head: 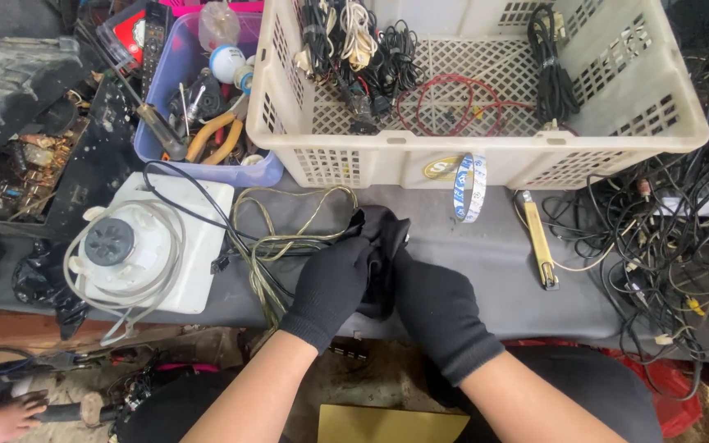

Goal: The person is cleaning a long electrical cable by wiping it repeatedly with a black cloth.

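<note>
Both black-gloved hands, left hand [331,283] and right hand [436,308], clamp a small black boxy device [383,246] between them; its thin olive-green cord [276,246], coiled just left, could easily snag and yank loose.

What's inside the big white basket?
The white basket holds bundled black cables, a pale coiled cord and a loop of red wire. Its front wall hides whatever lies along the near edge, and the cables hide anything beneath them.
</note>
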